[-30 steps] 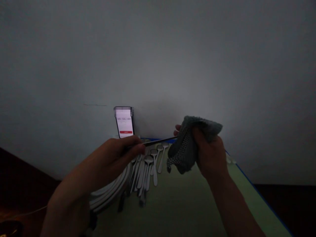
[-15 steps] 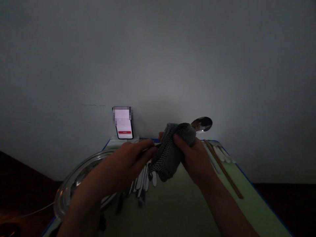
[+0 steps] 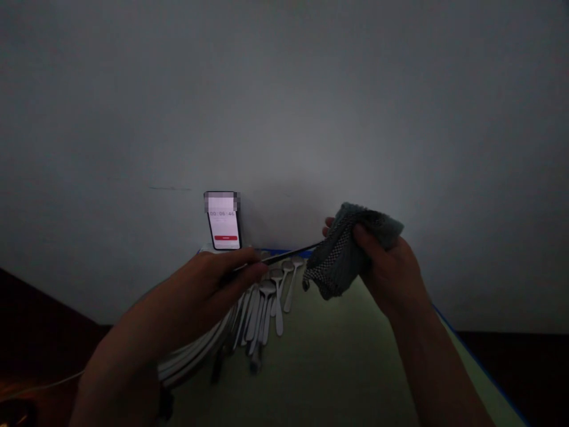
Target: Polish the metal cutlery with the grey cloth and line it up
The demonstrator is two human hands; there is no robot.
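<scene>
My left hand (image 3: 213, 284) pinches the handle end of a spoon (image 3: 291, 254) and holds it level above the table. Its bowl end disappears into a grey checked cloth (image 3: 344, 252), and my right hand (image 3: 391, 270) is closed round that cloth. Both hands hang over the green table (image 3: 320, 362), just above a row of several loose spoons (image 3: 267, 305).
A phone (image 3: 223, 220) with a lit timer screen stands propped against the grey wall at the table's far edge. A round metal tray (image 3: 195, 350) shows partly behind my left forearm. The table has a blue rim (image 3: 471, 353) on the right.
The right hand has slid the cloth outward along the spoon, from the handle to over the bowl, which now is covered. The left hand keeps its pinch.
</scene>
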